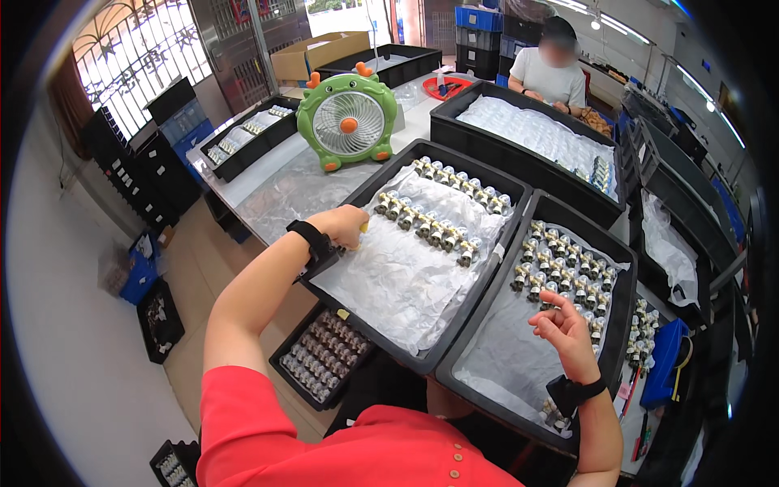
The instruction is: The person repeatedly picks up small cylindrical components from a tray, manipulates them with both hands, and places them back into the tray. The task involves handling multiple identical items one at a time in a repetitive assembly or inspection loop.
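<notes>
The person's left hand (345, 227) was at the left side of the middle black tray (380, 339). Its fingers were curled in, and a small yellow bit showed by them. I could not tell if the hand was gripping it.

The right hand (565, 333) was over the right black tray (623, 312), near the little bulbs (558, 264). It was loosely open, with the fingers a bit bent and the thumb apart from the pointing finger. It looked like it held nothing.

The middle tray had white paper (393, 280) in it. Two rows of small bulbs (441, 230) lay on the paper, in the far part. The near part of the paper was bare. In the right tray, more rows of bulbs sat in the far part, and a few more were at the near end.

Low down on the left, below the table, a small tray (284, 367) was full of bulbs. On the far left of the table stood a green fan (349, 152) with an orange middle. At the far right, another person (550, 77) in a white top sat behind a big black tray (519, 168).
</notes>
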Motion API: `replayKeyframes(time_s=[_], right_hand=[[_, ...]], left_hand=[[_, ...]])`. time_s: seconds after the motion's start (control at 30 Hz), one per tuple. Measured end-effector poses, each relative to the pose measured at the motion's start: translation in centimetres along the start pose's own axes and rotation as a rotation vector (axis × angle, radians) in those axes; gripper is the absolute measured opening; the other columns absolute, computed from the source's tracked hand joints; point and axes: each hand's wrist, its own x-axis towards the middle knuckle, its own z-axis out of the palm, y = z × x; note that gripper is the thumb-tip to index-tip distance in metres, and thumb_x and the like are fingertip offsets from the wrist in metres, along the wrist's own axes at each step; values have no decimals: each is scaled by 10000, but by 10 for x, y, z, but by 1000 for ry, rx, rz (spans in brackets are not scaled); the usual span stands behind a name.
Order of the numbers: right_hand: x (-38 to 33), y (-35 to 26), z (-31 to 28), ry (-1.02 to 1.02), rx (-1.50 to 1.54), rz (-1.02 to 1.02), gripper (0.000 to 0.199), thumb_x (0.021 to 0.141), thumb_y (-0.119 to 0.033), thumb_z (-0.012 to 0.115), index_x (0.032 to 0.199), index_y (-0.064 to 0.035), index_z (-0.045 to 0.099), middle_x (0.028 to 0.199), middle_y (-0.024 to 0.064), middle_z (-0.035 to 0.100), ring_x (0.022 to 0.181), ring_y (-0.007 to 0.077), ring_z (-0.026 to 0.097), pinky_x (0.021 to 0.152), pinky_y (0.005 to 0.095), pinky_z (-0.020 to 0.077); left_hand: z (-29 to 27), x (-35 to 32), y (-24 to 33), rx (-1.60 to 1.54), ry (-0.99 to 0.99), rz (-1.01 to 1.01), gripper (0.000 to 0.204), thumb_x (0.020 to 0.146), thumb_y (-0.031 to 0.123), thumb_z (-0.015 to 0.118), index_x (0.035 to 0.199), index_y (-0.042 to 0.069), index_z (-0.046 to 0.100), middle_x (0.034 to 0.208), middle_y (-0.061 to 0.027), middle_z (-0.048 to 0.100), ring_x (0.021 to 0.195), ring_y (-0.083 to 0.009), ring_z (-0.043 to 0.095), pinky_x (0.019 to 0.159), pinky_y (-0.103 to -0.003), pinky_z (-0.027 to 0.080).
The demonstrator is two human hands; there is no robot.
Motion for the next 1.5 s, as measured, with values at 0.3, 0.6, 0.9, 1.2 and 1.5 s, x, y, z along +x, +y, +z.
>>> replayKeyframes(time_s=[0.3, 0.6, 0.9, 1.2, 1.5], right_hand=[[0, -1, -1, 6, -1, -2, 433, 877, -111, 575, 1269, -3, 425, 943, 56, 603, 896, 101, 566, 805, 249, 459], [0, 0, -3, -4, -3, -5, 391, 879, -105, 572, 1241, -8, 461, 936, 40, 604, 890, 89, 567, 791, 238, 457], [0, 2, -3, -15, -22, -13, 340, 883, -100, 562, 1200, 4, 499, 947, 48, 611, 893, 92, 573, 792, 237, 462], [1, 5, -3, -3, -60, -13, 312, 883, -100, 560, 1172, 10, 522, 954, 54, 614, 900, 103, 580, 803, 251, 465], [5, 11, 27, -30, -302, -162, 138, 854, -59, 586, 972, -11, 640, 883, 63, 647, 805, 120, 610, 707, 263, 478]], left_hand=[[-4, -9, 15, -91, -13, 15, 419, 656, 108, 654, 1049, 12, 546, 829, -142, 601, 706, -239, 598, 574, -331, 460], [9, -14, 7, -71, 15, 107, 423, 672, 167, 656, 1059, 25, 560, 870, -131, 593, 793, -255, 586, 659, -349, 460], [12, -25, -4, -88, -82, 48, 445, 684, 172, 644, 1099, 32, 569, 868, -118, 592, 797, -242, 574, 676, -337, 455], [5, -45, -2, -329, 77, 22, 446, 672, 133, 598, 1093, -10, 565, 816, -94, 577, 708, -189, 566, 600, -308, 449], [-7, -76, -9, -505, 147, 27, 410, 685, 86, 582, 1078, -30, 564, 748, -77, 575, 638, -135, 547, 550, -272, 428]])
